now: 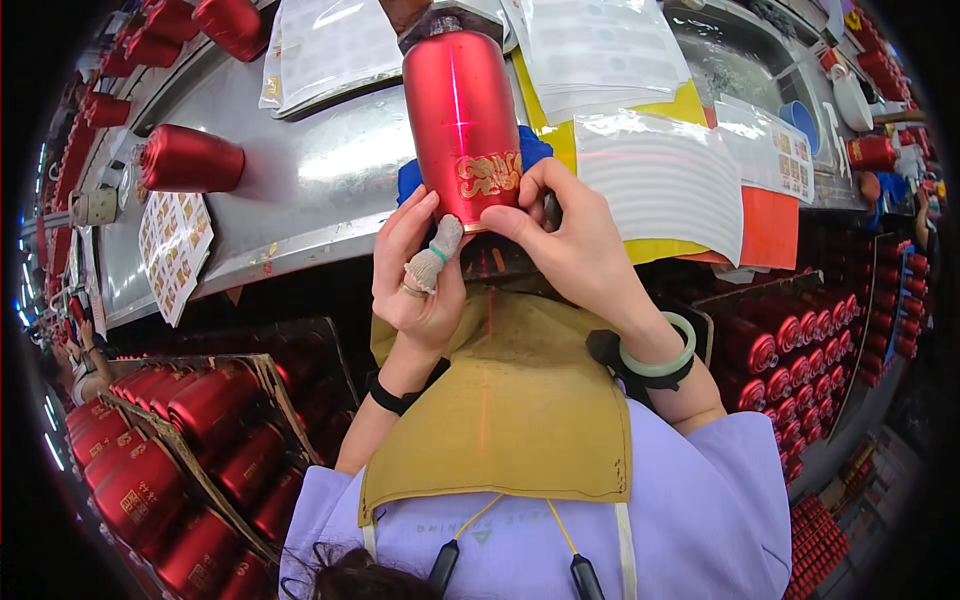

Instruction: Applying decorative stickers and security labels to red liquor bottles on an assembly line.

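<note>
As right hand [572, 228] touches red bottle [455, 110], gold emblem [485, 175] (scroll-like)

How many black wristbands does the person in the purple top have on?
2. One black wristband is on the left wrist. The other black wristband is on the right wrist, by the pale green bangle. More could be hidden.

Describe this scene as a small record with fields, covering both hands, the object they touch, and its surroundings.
Object: shiny red cylindrical bottle, with ornate gold pattern near its lower end
Left hand: at bottle's lower left, one digit in grey knitted cover
Right hand: thumb against bottle's lower right
Beside bottle: blue material, both sides
Bench: grey metal
Left on bench: another red bottle, lying sideways
</note>
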`<state>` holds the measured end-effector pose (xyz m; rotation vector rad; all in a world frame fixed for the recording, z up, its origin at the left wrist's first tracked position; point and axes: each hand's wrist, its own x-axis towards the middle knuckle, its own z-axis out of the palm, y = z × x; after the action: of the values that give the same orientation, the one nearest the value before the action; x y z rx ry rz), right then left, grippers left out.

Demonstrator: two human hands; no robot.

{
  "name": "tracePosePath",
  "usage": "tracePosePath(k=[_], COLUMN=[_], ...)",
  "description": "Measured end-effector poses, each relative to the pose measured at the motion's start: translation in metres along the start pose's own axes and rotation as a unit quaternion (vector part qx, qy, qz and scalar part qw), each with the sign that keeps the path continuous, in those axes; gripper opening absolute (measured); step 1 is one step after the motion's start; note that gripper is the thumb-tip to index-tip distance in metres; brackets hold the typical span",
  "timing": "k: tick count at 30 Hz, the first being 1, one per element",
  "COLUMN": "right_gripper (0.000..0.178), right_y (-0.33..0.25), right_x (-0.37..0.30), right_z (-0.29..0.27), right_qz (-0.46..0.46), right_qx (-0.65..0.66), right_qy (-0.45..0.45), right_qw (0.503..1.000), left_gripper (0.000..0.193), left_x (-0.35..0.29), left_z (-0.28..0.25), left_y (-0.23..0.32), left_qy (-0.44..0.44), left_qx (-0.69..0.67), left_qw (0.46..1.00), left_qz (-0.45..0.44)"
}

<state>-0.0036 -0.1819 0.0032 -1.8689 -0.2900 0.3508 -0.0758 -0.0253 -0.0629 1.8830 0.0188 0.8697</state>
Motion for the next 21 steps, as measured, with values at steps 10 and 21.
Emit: tracePosePath(k=[10,21], right_gripper=[0.029,0.028], right_y=[0.003,0.012], right_x=[0.000,-0.003], right_z=[-0.002,-0.020], right_qz=[0.042,0.045], right_qx=[0.045,0.150], right_qy=[-0.024,0.010], right_qw=[0.998,0.988], left_gripper=[0.034,0.062], left_x=[-0.002,-0.007], left_z=[0.001,0.007], left_y=[-0.001,0.012], left_qy=[-0.010,-0.056], left_qx=[0.021,0.151], left_qw=[0.999,0.987], left_qz=[0.022,0.023])
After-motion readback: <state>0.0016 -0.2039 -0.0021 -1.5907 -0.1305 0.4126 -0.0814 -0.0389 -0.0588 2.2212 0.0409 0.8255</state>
